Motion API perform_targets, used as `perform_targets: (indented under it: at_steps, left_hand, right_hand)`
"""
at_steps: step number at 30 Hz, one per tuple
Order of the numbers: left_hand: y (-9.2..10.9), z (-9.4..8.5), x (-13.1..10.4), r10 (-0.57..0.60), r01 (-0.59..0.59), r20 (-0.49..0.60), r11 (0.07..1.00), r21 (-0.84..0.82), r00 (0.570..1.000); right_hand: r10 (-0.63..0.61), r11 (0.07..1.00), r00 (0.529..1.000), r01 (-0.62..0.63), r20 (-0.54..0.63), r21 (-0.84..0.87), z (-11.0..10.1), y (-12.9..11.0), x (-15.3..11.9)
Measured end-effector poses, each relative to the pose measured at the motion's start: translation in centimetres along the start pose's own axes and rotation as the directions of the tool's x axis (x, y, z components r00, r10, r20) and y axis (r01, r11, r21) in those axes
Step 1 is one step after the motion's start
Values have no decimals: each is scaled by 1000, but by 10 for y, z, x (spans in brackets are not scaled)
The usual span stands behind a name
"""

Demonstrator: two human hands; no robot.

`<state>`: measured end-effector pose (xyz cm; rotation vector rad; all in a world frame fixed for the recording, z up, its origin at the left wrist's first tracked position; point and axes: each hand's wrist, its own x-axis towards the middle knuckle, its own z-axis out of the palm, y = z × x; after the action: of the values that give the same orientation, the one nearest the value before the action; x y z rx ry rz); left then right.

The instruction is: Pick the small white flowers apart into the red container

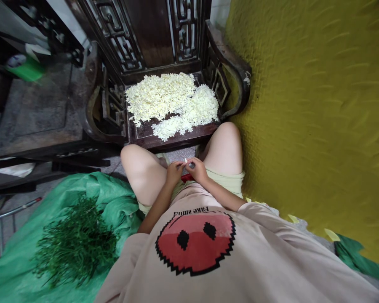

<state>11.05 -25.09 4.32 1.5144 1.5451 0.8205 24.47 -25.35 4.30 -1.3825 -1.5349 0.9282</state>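
Observation:
My left hand and my right hand meet over my lap, fingertips pinched together. Between them is a small white flower, and both hands seem to grip it; its lower part is hidden by the fingers. Just beyond my knees, a large heap of cream-white flowers covers much of the dark wooden chair seat. A whiter pile of flowers lies against its right side and front. Under my hands a bit of something red shows.
At the lower left, a bunch of green stems rests on a green plastic sheet. A dark wooden side table bears a green roll. A yellow textured surface rises close on the right.

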Motion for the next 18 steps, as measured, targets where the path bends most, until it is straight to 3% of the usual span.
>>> perform_targets:
  at_steps: [4,10,16,18]
  left_hand:
    - [3,2,-2,37,-32,-37,991,133,999]
    - [2,9,-4,12,14,-95,965,261,995]
    - [2,-4,0,-70,158,-316,952,263,946]
    - [2,-7,1,-83,164,-326,959,229,942]
  right_hand:
    - [25,1000,999,-25,-40,-8,1,0,1]
    - [113,993,993,-114,-41,-14,4,-1,0]
    - [256,960,962,-242,-94,138,3,1,3]
    - [323,935,942,-304,-85,182,2,2,4]
